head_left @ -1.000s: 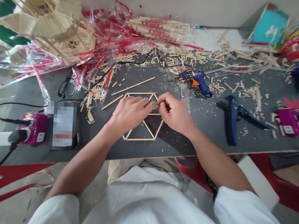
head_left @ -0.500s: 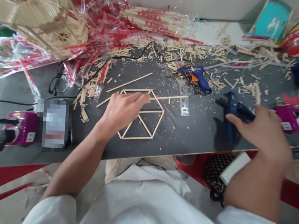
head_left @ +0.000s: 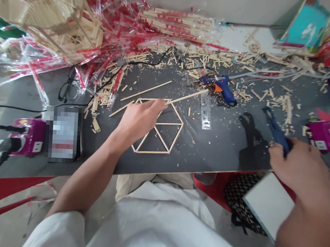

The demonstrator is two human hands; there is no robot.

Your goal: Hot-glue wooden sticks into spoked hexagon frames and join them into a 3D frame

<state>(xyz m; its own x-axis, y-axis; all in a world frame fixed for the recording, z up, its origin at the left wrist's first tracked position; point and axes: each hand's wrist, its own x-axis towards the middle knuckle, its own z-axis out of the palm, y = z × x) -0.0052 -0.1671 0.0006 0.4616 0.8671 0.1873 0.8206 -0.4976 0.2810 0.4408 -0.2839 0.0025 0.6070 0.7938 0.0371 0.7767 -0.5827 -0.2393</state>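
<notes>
My left hand (head_left: 141, 116) is closed, its fingers pinching a thin wooden stick (head_left: 190, 96) that slants up to the right. Below it on the dark table lies a flat hexagonal frame (head_left: 152, 151) of wooden sticks with crossing spokes; my hand covers its upper left part. My right hand (head_left: 303, 167), at the table's right front, is wrapped around a blue plier-like tool (head_left: 275, 129). The tool is raised above the table and casts a shadow to its left. Its exact kind is unclear. A loose stick (head_left: 146, 91) lies beyond the frame.
A blue glue gun (head_left: 222, 87) and a clear ruler (head_left: 205, 112) lie beyond the frame. Wood scraps (head_left: 212, 59) and red plastic wrappers (head_left: 114, 28) spread along the back. Purple power strips (head_left: 28, 136) sit at both sides. Glasses (head_left: 68, 90) and a wooden model (head_left: 51, 18) are left.
My right hand has closed on the blue tool and lifted it, moving right. In my left hand the stick has tilted, its far end swinging up and away.
</notes>
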